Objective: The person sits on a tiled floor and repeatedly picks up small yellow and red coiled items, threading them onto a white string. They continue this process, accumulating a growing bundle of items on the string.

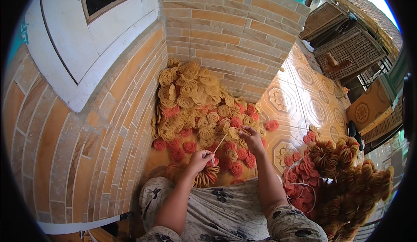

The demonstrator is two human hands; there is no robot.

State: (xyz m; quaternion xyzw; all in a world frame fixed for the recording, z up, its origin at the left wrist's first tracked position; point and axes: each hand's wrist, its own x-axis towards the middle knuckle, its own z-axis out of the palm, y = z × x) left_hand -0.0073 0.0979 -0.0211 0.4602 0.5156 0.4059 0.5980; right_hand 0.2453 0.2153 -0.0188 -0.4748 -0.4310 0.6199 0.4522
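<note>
My left hand (200,160) is closed round a thin pale stick (220,143) that slants up and to the right. Just below that hand, a bundle of yellow and red discs (206,177) lies at my lap, seen edge-on. My right hand (252,138) is beyond the stick's tip, its fingers bent together; what they pinch, if anything, is too small to make out. Beside those fingers is a yellow rosette (233,134). Under and ahead of both hands spreads a heap of yellow rosettes (189,88), with red rosettes (236,168) scattered along its near side.
Brick-patterned walls (226,29) meet in a corner behind the heap. On the right stand thick strings of yellow-brown discs (356,194), next to red rosettes (306,172) and a loop of white cord (316,198). Woven cages (352,46) and a brown hen (336,64) are farther right.
</note>
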